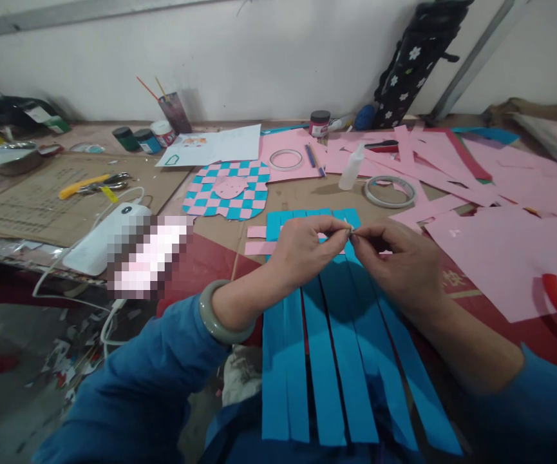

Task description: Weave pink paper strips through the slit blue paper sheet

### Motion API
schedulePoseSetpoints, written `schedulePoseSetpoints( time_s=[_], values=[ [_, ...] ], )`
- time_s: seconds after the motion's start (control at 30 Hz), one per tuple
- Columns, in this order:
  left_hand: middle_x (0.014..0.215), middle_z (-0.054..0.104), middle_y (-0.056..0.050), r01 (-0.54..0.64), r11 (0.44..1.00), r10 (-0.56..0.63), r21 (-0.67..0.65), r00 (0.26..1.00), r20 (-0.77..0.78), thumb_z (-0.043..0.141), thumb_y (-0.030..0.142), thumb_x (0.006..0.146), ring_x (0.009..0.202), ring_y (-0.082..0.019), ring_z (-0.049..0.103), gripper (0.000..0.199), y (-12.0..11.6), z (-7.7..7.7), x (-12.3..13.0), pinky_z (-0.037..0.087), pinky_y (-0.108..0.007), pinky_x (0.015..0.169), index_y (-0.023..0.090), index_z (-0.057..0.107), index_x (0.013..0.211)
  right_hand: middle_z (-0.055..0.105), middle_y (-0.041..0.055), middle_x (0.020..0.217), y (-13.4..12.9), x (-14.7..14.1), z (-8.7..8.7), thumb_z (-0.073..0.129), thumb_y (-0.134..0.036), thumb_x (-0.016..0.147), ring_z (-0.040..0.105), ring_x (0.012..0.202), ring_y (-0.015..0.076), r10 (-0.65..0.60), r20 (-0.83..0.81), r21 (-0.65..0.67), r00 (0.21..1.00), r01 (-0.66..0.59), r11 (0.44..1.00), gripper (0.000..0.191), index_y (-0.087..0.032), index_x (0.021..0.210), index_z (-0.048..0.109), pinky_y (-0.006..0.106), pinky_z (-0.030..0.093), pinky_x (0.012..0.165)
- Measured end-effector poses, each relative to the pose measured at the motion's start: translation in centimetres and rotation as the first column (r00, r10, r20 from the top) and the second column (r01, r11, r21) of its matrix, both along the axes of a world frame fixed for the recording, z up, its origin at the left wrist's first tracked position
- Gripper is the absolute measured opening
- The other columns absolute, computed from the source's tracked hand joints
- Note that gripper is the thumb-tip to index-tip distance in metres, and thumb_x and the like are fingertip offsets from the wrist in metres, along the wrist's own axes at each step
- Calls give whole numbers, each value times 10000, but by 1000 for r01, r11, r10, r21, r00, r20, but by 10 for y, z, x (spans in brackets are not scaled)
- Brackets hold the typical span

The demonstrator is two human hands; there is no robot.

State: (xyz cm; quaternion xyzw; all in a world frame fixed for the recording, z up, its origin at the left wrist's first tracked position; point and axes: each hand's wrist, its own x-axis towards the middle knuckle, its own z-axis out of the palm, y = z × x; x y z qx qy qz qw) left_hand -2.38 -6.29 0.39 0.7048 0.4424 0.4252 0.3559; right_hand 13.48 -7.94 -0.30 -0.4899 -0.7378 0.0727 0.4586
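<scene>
Long blue paper strips [331, 335] hang over the near table edge, their far ends lying on the table. Pink strips [260, 248] cross them at the left, partly hidden under my hands. My left hand [307, 248] pinches with thumb and index finger above the strips' far part. Fingertip to fingertip with it, my right hand [398, 261] is also pinched. Something tiny and pale shows between the fingertips, too small to name. Beyond my left hand lies a woven blue and pink paper piece [230, 188] with rounded edges.
Tape rolls [390, 192], a small glue bottle [352, 169] and pencils [315, 160] lie beyond my hands. Pink paper [490, 258] and scraps cover the right side. At the left are a white power bank [107, 238], yellow-handled pliers [85, 185] and paint jars [147, 141].
</scene>
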Motion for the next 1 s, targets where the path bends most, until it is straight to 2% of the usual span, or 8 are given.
schedulePoseSetpoints(
  time_s=[0.17,0.33,0.63,0.77,1.0],
  values=[
    [907,783,-3,22,999,-21,29,998,-53,581,212,850,876,-162,712,186,-1,0,0,527,-274,816,215,766,866,613,-9,628,0,1,2,579,-215,786,551,566,137,12,-6,-53,1000,-13,999,93,-231,698,601,273,427,510],
    [946,782,0,62,998,-63,-17,996,-62,566,193,871,910,-163,714,207,-2,5,-1,533,-272,851,225,771,875,606,-10,609,0,2,4,578,-260,768,539,544,136,19,-87,-139,996,-31,990,104,-223,674,604,275,417,506],
    [911,781,-25,142,986,-133,-81,985,110,602,231,885,902,-151,719,166,2,-1,0,543,-263,850,192,762,862,578,-28,531,0,3,8,593,-271,742,500,470,116,5,-213,-277,977,-66,959,104,-212,662,623,246,371,436],
    [898,777,-26,129,987,-119,-100,988,100,609,243,877,895,-155,715,164,1,-1,0,538,-268,848,197,762,839,583,-26,552,0,3,8,585,-252,741,505,490,119,17,-175,-257,984,-62,964,93,-217,661,617,256,372,457],
    [865,778,-13,46,995,-45,-87,999,13,600,151,820,858,-159,709,167,-1,5,1,521,-258,796,187,762,810,594,-22,585,-1,2,6,572,-220,737,527,526,127,19,-118,-196,993,-42,980,81,-216,667,611,270,395,504]
  ],
)
